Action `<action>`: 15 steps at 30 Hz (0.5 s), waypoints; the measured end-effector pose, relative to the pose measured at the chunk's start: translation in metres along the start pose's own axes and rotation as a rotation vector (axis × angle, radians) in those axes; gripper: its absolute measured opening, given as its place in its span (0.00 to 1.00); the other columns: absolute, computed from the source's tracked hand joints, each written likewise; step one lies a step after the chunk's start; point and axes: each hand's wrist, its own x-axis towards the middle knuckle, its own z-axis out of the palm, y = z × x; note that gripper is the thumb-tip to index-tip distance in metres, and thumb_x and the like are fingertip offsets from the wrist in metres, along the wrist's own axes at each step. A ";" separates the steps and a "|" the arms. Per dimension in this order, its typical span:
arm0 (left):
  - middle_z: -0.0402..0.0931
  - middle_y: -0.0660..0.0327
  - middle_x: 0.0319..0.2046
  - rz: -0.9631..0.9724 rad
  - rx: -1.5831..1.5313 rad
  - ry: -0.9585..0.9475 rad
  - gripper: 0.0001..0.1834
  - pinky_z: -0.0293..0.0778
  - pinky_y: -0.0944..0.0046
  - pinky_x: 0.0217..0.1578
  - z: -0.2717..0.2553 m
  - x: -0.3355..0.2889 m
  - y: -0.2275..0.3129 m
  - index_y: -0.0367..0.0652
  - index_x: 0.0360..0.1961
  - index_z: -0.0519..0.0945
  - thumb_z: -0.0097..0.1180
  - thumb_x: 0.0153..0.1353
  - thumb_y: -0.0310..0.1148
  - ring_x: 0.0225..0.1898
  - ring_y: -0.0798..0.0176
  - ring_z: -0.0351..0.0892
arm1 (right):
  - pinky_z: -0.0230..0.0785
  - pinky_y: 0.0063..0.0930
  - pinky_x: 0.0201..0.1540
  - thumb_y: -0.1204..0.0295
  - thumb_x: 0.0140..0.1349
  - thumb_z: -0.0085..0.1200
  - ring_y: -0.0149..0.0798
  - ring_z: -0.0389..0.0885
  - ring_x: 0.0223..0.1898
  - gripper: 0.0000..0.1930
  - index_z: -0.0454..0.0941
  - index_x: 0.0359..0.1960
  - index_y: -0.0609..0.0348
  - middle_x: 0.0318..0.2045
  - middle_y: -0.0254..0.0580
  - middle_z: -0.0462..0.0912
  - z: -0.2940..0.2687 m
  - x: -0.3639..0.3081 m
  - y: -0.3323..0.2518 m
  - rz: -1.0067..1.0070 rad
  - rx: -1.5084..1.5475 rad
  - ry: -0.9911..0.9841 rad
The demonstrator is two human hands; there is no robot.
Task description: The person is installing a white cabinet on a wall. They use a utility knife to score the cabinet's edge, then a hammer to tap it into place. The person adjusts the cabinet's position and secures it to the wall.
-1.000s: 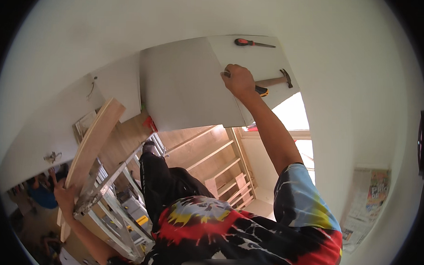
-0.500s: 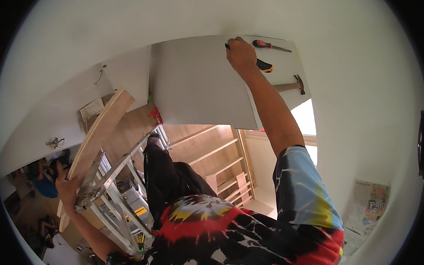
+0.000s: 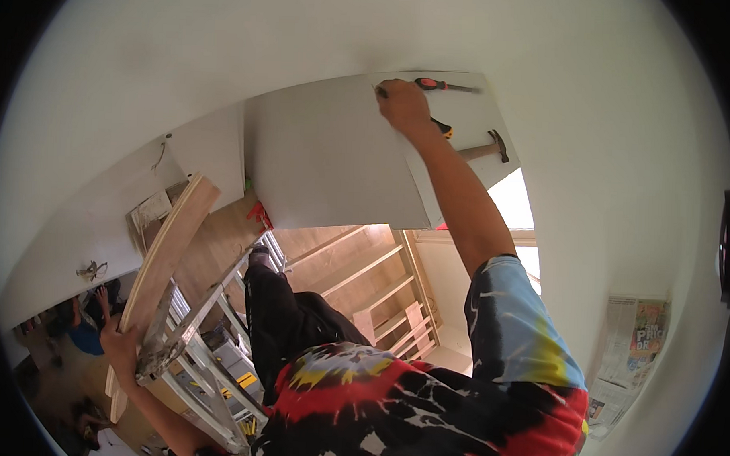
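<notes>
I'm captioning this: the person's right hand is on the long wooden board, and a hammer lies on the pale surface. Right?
Not quite: the head view shows the left hand on the long wooden board; the hammer does lie on the pale surface.

Left hand gripping the edge of a long wooden board, right beside aluminium stepladder. Right hand closed round a small dark item, mostly hidden, at the grey panel. Red-black screwdriver, part-hidden yellow-black tool and claw hammer to its right. Person in blue, lower left.
</notes>
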 end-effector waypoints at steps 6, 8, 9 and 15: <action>0.84 0.45 0.33 -0.019 -0.057 0.017 0.20 0.76 0.57 0.41 -0.003 -0.004 0.001 0.29 0.45 0.83 0.61 0.50 0.29 0.34 0.54 0.83 | 0.73 0.26 0.26 0.60 0.64 0.62 0.30 0.74 0.22 0.19 0.82 0.43 0.67 0.26 0.37 0.79 -0.088 0.025 0.040 0.438 0.402 -0.237; 0.85 0.45 0.35 0.007 -0.093 -0.009 0.21 0.76 0.57 0.42 -0.002 -0.003 0.000 0.29 0.47 0.83 0.61 0.51 0.30 0.36 0.56 0.84 | 0.74 0.26 0.31 0.66 0.71 0.51 0.31 0.77 0.28 0.16 0.75 0.53 0.66 0.36 0.40 0.77 -0.096 0.009 0.049 0.377 0.554 -0.087; 0.85 0.45 0.35 -0.023 -0.042 -0.009 0.22 0.76 0.57 0.42 -0.002 -0.003 -0.001 0.29 0.47 0.83 0.61 0.51 0.30 0.36 0.56 0.84 | 0.74 0.28 0.30 0.65 0.71 0.49 0.31 0.78 0.27 0.16 0.76 0.51 0.66 0.34 0.41 0.78 -0.092 -0.004 0.050 0.372 0.548 -0.196; 0.83 0.49 0.32 -0.088 -0.167 -0.004 0.19 0.74 0.59 0.40 0.001 -0.003 -0.005 0.28 0.45 0.82 0.62 0.53 0.29 0.34 0.64 0.77 | 0.67 0.24 0.22 0.61 0.77 0.45 0.24 0.68 0.16 0.16 0.75 0.48 0.63 0.18 0.27 0.67 -0.092 -0.015 0.049 0.464 0.507 -0.206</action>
